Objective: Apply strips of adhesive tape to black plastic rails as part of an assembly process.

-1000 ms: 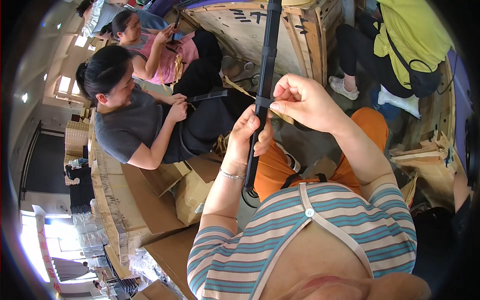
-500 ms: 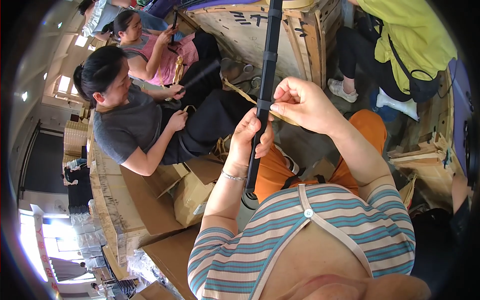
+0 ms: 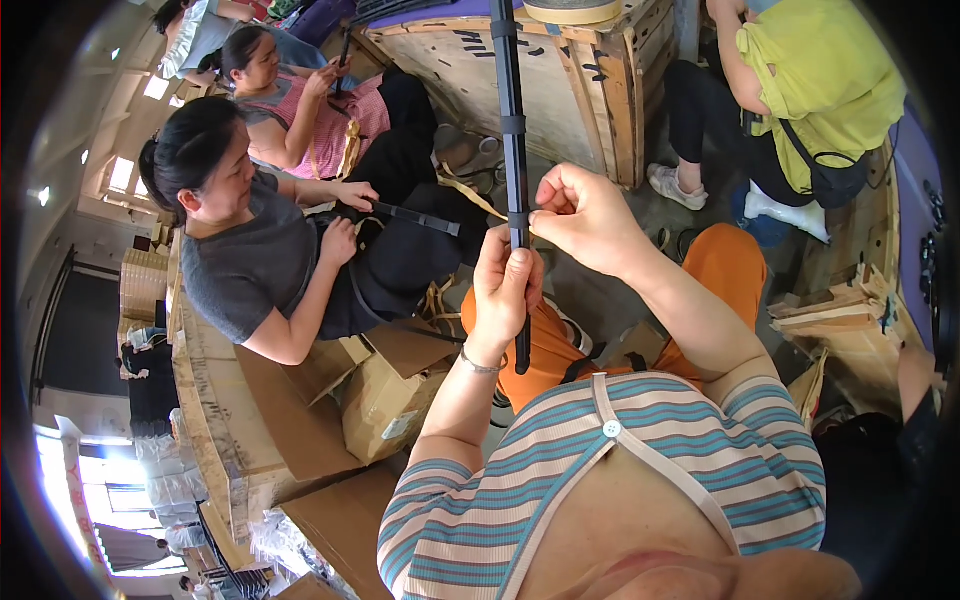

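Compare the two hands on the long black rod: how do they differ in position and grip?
The left hand wraps its fingers around the black rod lower down; the right hand sits higher and only pinches at it with its fingertips. Both hands touch the same upright rod.

Top of the black rod (image 3: pixel 512 120) beyond the frame's upper edge; its middle behind the left hand (image 3: pixel 505 290)

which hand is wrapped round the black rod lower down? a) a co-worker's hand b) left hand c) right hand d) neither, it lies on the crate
b: the left hand is closed round the black rod below the right hand, which pinches at the rod higher up.
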### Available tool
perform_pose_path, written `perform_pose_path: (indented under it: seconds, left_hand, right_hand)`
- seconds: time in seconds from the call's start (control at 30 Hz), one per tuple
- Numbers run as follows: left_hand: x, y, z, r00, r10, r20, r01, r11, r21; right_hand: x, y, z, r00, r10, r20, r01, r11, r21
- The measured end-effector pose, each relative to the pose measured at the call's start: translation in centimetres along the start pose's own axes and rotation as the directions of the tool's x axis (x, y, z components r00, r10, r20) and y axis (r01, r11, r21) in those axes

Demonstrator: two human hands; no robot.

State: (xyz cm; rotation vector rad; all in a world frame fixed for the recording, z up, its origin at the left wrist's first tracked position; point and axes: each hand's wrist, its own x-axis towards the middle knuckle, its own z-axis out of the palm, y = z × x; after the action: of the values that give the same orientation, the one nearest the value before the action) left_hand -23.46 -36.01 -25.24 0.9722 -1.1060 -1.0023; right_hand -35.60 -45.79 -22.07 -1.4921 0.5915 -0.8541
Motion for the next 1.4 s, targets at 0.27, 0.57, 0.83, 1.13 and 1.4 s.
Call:
perform_pose_path:
  seconds: [0.27,0.57,0.83,1.13,1.4]
  left_hand:
    - [-0.5,-2.0,-0.8,0.987,-0.116,-0.114,0.112,0.993,-0.039]
    - [-1.4,1.0,-0.3,0.982,0.182,-0.053,-0.186,0.980,-0.065]
    - [-0.2,2.4,-1.8,0.989,0.000,0.150,0.084,0.828,-0.555]
    - [-0.4,2.0,-1.3,0.986,-0.101,0.135,0.156,0.849,-0.505]
    - [-0.2,1.7,-1.0,0.987,-0.130,0.091,0.157,0.889,-0.430]
  right_hand:
    - [1.9,2.9,1.9,0.985,0.113,-0.130,-0.135,0.975,-0.176]
    - [2.8,16.1,-2.1,0.951,0.093,-0.295,-0.233,0.842,-0.486]
    - [2.5,1.2,0.4,0.986,-0.142,0.090,0.144,0.990,-0.009]
    - [2.0,-0.4,1.2,0.920,-0.285,0.271,0.346,0.914,-0.212]
    - [2.7,-0.4,-0.1,0.926,-0.125,0.357,0.175,0.978,-0.112]
